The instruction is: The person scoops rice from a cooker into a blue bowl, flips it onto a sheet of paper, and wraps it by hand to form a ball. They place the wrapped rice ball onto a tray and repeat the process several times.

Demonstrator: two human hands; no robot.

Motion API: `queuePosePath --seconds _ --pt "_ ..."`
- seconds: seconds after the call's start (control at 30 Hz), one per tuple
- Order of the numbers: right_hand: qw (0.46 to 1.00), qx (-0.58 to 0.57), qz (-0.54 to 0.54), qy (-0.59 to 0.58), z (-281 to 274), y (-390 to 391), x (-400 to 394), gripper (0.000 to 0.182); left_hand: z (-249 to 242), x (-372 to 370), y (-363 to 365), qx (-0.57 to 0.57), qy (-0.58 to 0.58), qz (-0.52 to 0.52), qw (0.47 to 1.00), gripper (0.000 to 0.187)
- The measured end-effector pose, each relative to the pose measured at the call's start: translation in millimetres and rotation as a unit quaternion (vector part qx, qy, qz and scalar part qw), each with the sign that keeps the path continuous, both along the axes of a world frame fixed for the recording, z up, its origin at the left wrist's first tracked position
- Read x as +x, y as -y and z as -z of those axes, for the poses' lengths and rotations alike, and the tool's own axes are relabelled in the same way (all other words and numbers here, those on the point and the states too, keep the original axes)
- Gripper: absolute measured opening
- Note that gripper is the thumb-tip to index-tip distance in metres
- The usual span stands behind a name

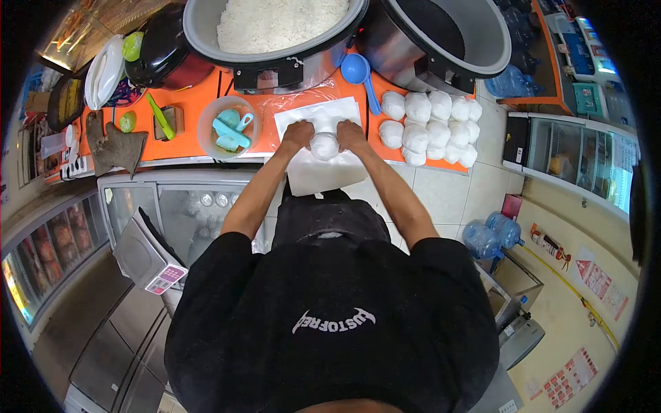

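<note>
I'm seeing two hands flanking one white bundle (323, 146) at the front of the bench (175, 149).
Through the head camera I'm finding it sitting on the paper (319, 113), centred between the left hand (297, 134) and the right hand (352, 135), which are probably steadying that sheet evenly from both sides. The fingers are lying curled close by; I can't tell whether they're pinching the paper. Both arms are reaching forward nearly straight, converging toward the wrists, backs of the hands facing up. More wrapped bundles (438, 131) are crowding together on the right, presumably out of the hands' way; rice (282, 24) and a blue spoon (356, 69) are sitting ahead, seemingly within reach.
</note>
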State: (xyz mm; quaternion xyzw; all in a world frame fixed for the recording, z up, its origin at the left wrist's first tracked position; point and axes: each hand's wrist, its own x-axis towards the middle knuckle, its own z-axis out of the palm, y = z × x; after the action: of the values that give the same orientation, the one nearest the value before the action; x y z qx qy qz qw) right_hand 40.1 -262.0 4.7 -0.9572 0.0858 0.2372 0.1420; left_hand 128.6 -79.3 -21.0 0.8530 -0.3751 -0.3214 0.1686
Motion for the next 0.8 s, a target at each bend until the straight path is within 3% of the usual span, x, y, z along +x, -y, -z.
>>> queuePosePath --seconds 0.03,0.07,0.1,0.17,0.2,0.23,0.27,0.3,0.33,0.37,0.4,0.43,0.47,0.5,0.57,0.63,0.7,0.73,0.8 --pt "1.0 -0.004 0.001 0.004 -8.0 -3.0 10.3 0.036 4.7 8.1 15.5 0.077 0.013 0.057 0.995 0.023" --pt "0.999 -0.029 -0.001 -0.021 -15.7 -8.5 17.7 0.038 12.8 8.2 33.7 0.189 0.068 0.091 0.975 0.039" --pt "0.997 -0.052 -0.002 -0.05 -18.5 -16.4 19.8 0.04 7.2 1.8 36.2 0.189 0.069 0.095 0.975 0.039" --pt "0.995 -0.082 -0.001 -0.053 0.0 -23.0 22.2 0.038 -19.2 0.9 38.2 0.088 0.262 0.215 0.937 0.049" --pt "0.996 -0.089 0.004 0.002 19.0 -24.8 15.5 0.032 -26.0 7.5 37.3 0.086 0.192 0.248 0.946 0.046" --pt "0.994 -0.097 0.007 0.057 20.1 -25.7 13.5 0.027 -21.5 14.0 28.7 0.085 0.193 0.248 0.945 0.046" --pt "0.989 -0.097 -0.05 0.097 19.1 -18.2 1.6 0.015 -17.5 21.5 17.0 -0.016 0.081 0.246 0.966 0.045" --pt "0.989 -0.099 -0.052 0.098 21.2 -6.3 -2.0 0.015 -15.5 26.2 12.3 -0.117 -0.031 0.236 0.964 0.044" --pt "0.982 0.143 -0.025 0.123 26.9 2.1 -11.2 0.013 -47.7 27.8 16.0 -0.123 -0.246 0.203 0.94 0.035" --pt "0.915 0.377 0.008 0.14 29.8 5.0 -20.0 0.011 -63.7 19.1 11.2 -0.123 -0.25 0.203 0.939 0.035" --pt "0.828 0.54 0.123 0.081 3.9 -3.1 -26.4 0.007 -76.2 10.8 6.4 -0.22 -0.367 0.07 0.901 0.03" --pt "0.711 0.673 0.193 0.061 6.3 -18.4 -33.6 0.005 -84.5 -1.4 -0.7 -0.306 -0.47 -0.068 0.825 0.025" --pt "0.799 0.579 0.152 0.064 18.6 -35.5 -43.1 0.006 -80.6 -13.4 -7.6 -0.321 -0.429 -0.112 0.837 0.022" --pt "0.872 0.473 0.104 0.067 31.9 -44.2 -46.9 0.009 -72.1 -29.5 -16.3 -0.317 -0.47 -0.175 0.805 0.02" --pt "0.883 0.436 0.135 0.11 43.0 -64.2 -71.9 0.006 8.9 -79.7 -35.9 -0.425 -0.314 -0.284 0.8 0.018" --pt "0.892 0.389 0.149 0.175 64.2 -55.0 -58.4 0.012 -1.6 -114.3 -51.7 -0.345 -0.349 -0.462 0.739 0.024" --pt "0.935 0.289 0.112 0.174 84.8 -60.5 -88.0 0.012 -17.6 -131.9 -80.8 -0.278 -0.229 -0.369 0.857 0.037" --pt "0.853 0.476 0.212 0.03 46.8 -48.2 -74.0 0.011 -20.0 -151.4 -95.7 -0.269 -0.22 -0.334 0.876 0.041" --pt "0.887 0.436 0.139 0.052 29.6 -43.8 -54.6 0.01 -16.7 -127.5 -96.2 -0.281 -0.146 -0.234 0.919 0.049"
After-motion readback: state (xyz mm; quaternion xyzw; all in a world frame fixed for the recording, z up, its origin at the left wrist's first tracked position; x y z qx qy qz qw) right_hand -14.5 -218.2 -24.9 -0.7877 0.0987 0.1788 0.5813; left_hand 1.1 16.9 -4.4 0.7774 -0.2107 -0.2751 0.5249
